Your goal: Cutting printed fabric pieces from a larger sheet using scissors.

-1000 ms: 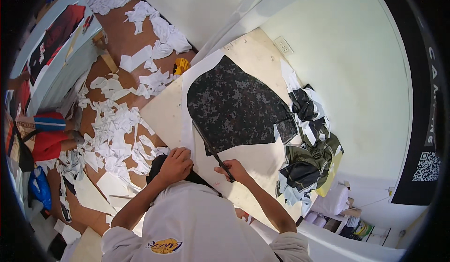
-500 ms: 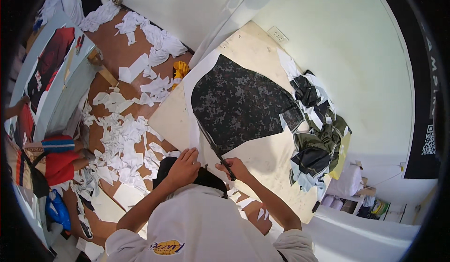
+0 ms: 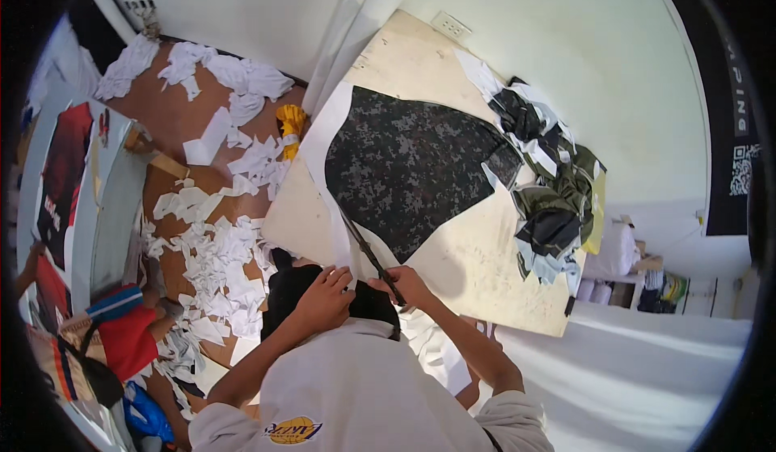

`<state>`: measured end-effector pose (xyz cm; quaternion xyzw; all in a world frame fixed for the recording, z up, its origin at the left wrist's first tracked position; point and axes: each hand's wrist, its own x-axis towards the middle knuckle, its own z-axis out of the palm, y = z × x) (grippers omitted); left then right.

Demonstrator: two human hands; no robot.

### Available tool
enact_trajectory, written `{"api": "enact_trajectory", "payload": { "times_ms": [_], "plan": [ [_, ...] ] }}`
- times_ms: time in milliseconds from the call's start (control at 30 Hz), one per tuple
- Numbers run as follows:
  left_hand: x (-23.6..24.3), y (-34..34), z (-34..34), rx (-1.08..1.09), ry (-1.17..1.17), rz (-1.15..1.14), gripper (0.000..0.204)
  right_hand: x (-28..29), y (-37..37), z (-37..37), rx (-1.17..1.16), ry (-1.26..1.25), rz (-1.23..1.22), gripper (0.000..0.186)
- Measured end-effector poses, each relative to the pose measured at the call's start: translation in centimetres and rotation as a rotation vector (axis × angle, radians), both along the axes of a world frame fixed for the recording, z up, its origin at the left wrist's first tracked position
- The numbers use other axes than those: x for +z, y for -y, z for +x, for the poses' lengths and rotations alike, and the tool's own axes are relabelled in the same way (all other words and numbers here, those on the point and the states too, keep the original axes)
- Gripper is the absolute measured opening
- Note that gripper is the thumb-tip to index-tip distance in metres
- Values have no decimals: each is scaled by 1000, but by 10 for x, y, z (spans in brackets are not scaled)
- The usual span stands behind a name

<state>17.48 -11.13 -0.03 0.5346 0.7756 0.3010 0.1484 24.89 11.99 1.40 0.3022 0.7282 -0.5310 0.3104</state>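
Note:
A dark camouflage-print fabric piece (image 3: 412,169) with a white border (image 3: 338,234) lies flat on the pale wooden table (image 3: 517,290). My right hand (image 3: 406,285) is closed round the handles of dark scissors (image 3: 365,248). Their blades point up and left along the lower left edge of the print, between it and the white border. At the table's near edge my left hand (image 3: 326,297) has its fingers bent at the lower end of the white border. The fingertips are partly hidden, but they seem to pinch the border.
Crumpled dark, olive and white fabric pieces (image 3: 554,197) lie along the table's right side. White scraps (image 3: 218,266) cover the brown floor at left, near a yellow cloth (image 3: 290,124). At far left, another person's hand (image 3: 31,266) rests by a grey table (image 3: 121,177) bearing red-and-black fabric.
The whole view has tilted and shifted, so the table sits differently in it. My left hand has come slightly closer to my body. The scissors stay in my right hand, blades along the same edge.

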Motion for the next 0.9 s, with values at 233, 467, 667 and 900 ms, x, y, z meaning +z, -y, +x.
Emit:
{"api": "enact_trajectory", "payload": {
  "times_ms": [233, 467, 667, 900],
  "plan": [
    [-1, 28, -35, -263, 0, -7, 25, -5, 25, 1, -143, 32, 28, 38],
    [-14, 46, -56, -470, 42, -21, 24, -11, 49, -5, -135, 21, 98, 57],
    [-31, 54, -65, -583, 126, -122, 23, -1, 75, -12, -242, 5, 56, 38],
    [-40, 58, -73, -721, 135, -274, 26, 4, 107, -27, -376, 34, -31, 42]
  ]
}}
